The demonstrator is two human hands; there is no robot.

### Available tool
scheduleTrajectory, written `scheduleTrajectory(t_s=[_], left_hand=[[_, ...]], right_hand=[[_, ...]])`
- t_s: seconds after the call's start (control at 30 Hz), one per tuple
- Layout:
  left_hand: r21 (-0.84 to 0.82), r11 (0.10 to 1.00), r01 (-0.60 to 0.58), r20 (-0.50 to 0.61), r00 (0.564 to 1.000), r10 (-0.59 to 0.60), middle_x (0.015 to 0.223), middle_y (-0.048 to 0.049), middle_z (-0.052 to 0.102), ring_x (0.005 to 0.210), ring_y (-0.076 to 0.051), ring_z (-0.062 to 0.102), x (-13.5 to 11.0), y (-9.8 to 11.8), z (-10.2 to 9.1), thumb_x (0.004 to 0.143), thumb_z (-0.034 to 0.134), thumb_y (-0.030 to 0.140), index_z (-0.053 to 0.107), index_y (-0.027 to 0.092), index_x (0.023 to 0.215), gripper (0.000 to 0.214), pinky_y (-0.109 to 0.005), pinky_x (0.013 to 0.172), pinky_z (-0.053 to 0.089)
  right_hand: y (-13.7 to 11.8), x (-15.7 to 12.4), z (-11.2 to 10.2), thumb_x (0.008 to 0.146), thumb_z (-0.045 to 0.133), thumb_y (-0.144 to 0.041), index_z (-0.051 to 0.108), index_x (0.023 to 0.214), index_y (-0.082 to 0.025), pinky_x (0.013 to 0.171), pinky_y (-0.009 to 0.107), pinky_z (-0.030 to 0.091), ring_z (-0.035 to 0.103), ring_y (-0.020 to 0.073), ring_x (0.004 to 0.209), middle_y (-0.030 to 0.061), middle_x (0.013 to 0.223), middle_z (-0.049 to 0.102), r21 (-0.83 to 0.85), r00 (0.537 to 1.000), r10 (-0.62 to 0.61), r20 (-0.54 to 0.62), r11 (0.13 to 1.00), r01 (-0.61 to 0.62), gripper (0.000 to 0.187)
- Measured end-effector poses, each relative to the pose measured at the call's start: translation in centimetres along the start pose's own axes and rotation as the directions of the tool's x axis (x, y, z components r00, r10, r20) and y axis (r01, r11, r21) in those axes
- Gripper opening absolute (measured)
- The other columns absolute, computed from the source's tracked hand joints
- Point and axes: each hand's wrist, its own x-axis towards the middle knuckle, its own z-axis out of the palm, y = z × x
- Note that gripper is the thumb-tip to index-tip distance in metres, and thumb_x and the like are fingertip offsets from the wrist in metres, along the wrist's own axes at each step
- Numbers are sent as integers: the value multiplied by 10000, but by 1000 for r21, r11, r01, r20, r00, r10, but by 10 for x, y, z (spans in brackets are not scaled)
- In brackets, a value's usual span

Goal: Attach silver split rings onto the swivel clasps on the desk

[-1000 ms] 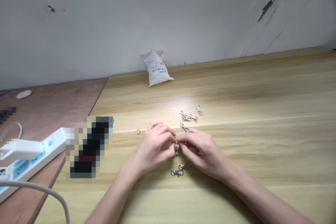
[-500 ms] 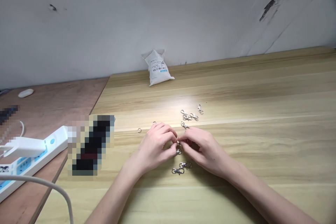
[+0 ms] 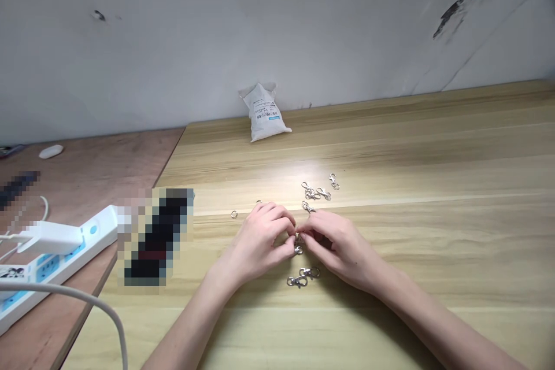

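Observation:
My left hand [image 3: 265, 238] and my right hand [image 3: 336, 243] meet fingertip to fingertip over the table, both pinched closed. Between them is a small silver swivel snap hook [image 3: 298, 250], mostly covered by the fingers; whether a ring is on it I cannot make out. Nearer me lie two loose snap hooks [image 3: 297, 281], side by side. Just beyond my right hand's knuckles rests another snap hook [image 3: 308, 206]. Farther off is a small group of snap hooks with rings [image 3: 312, 193], and one more hook with a ring [image 3: 333, 181] lies apart. A loose metal ring [image 3: 234, 214] is left of my left hand.
A white plastic packet [image 3: 267, 118] with a label stands against the wall. At left, a white power strip [image 3: 97, 231] with a plugged-in charger [image 3: 56, 240] sits on a lower brown surface. A grey cable [image 3: 102, 304] curves across the near left. A blurred dark object [image 3: 158, 237] lies on the table's left.
The whole view has shifted slightly, so things appear a little farther right. My hands keep nearly the same pinch, with only small finger movement at the snap hook.

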Motion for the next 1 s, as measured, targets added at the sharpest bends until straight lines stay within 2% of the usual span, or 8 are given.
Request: scheduleTrajectory(t_s=[0.3,0.43,0.57,0.67,0.8,0.9,1.0], left_hand=[[-28,1000,-8,-124,992,5,917,-9,674,877,-166,602,4,2,-3,798,595,114,586,190,769,82,-369,873,412],[-65,997,-31,-187,982,18,968,-15,680,932,-172,611,4,5,-5,796,602,118,618,202,802,86,-360,887,422],[-74,996,-46,-201,979,30,1009,-17,686,961,-182,615,3,6,-5,788,602,123,638,219,807,104,-370,891,433],[-93,994,-61,-211,977,40,1017,-11,686,957,-177,620,3,6,-6,775,603,103,644,220,801,127,-374,903,429],[-111,992,-56,-204,978,33,1031,-13,684,971,-180,623,4,6,-8,789,608,119,663,227,815,124,-375,913,427],[-82,991,-104,-238,968,82,1020,-16,690,930,-174,634,4,7,-9,796,602,119,663,224,815,123,-377,903,422],[-33,987,-157,-291,946,140,1024,-12,691,879,-155,638,4,8,-9,799,614,114,654,216,801,110,-376,906,411]], right_hand=[[-2,-1,0,933,472,-171,650,1024,-166,603,265,399,509,148,686,46,789,585,-18,1000,9,2,1000,-9,200],[1,1,0,946,474,-177,646,1051,-178,621,267,405,523,143,700,51,837,602,-23,998,-59,-28,998,58,202],[2,2,-2,954,455,-145,649,1042,-195,630,263,405,524,134,701,35,817,609,26,991,-104,-86,994,106,219],[1,2,-2,944,464,-142,649,986,-177,616,255,406,509,125,662,21,759,587,103,992,-76,-102,991,87,193],[-1,1,1,940,478,-164,633,932,-167,593,248,405,493,113,623,23,765,599,207,995,19,-100,978,2,155],[-3,1,1,938,482,-165,628,939,-178,576,239,405,505,109,621,26,796,634,275,994,61,-88,961,-35,146],[-4,2,-1,937,481,-162,640,962,-192,646,259,433,552,127,704,34,845,666,285,995,48,-88,958,-21,163]])
